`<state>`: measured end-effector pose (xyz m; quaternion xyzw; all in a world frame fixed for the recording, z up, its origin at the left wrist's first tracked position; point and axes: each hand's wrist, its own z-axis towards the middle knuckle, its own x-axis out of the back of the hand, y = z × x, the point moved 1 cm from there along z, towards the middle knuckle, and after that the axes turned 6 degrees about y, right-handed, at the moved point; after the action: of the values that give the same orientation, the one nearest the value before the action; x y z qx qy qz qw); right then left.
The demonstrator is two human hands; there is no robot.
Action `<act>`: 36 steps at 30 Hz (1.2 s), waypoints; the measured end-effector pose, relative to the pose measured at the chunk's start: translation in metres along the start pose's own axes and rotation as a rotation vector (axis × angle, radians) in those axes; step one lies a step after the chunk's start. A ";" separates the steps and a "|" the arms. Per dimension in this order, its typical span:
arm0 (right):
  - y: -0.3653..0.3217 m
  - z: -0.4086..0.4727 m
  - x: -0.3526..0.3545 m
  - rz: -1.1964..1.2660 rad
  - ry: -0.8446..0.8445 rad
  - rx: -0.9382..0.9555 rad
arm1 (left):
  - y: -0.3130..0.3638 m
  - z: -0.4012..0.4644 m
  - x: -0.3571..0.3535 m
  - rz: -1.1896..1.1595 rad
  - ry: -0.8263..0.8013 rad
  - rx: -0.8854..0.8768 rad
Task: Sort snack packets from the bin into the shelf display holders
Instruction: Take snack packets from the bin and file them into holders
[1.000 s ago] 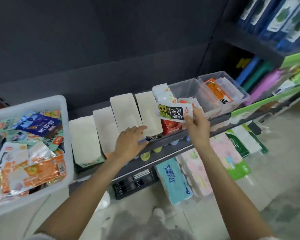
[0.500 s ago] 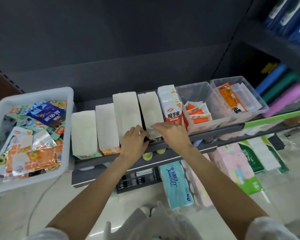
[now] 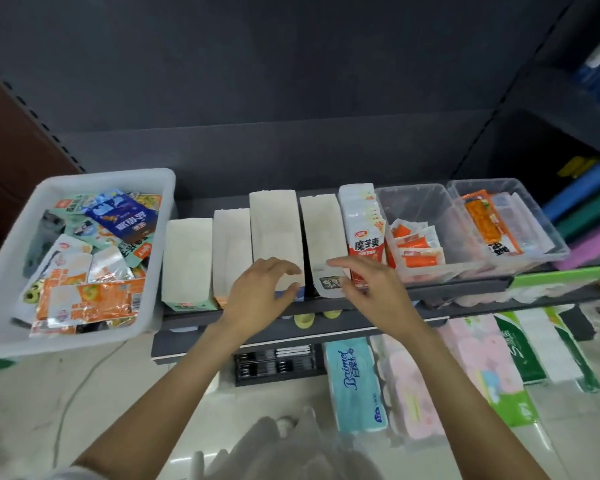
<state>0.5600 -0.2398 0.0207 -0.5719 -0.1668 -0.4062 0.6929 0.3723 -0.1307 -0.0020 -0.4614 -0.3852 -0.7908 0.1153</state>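
Both hands at the shelf (image 3: 326,311) front edge: left hand (image 3: 257,292) loosely open before the third holder (image 3: 274,233), right hand (image 3: 371,289) likewise open, gripping nothing. Packet (image 3: 329,284) (dark label) tucked into the fourth holder (image 3: 321,230). More packets heaped in the bin (image 3: 0,271) at left.

Your left hand (image 3: 257,289) and right hand (image 3: 371,285) hover open over the white holders (image 3: 274,230) on the shelf (image 3: 326,310). The bin (image 3: 0,271) of packets (image 3: 87,299) sits left.

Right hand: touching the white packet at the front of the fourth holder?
Cannot tell. In the head view the right hand overlaps the white packet, with no plain contact or gap.
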 end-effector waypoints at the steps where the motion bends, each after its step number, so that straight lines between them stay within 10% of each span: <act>1: -0.013 0.007 0.001 0.066 0.028 -0.011 | -0.002 -0.004 0.014 -0.039 0.020 0.017; 16: -0.189 0.122 -0.203 0.032 -0.429 0.196 | -0.234 -0.081 0.195 -0.128 0.412 0.690; 29: -0.238 0.199 -0.360 -0.384 -0.454 0.031 | -0.380 -0.021 0.237 0.720 -0.112 0.214; 36: -0.242 0.191 -0.363 -0.352 -0.451 -0.040 | -0.394 -0.017 0.230 0.585 -0.103 0.223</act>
<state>0.1986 0.0691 -0.0173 -0.6237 -0.4053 -0.3861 0.5456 0.0234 0.1635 -0.0163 -0.5764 -0.3258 -0.6528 0.3679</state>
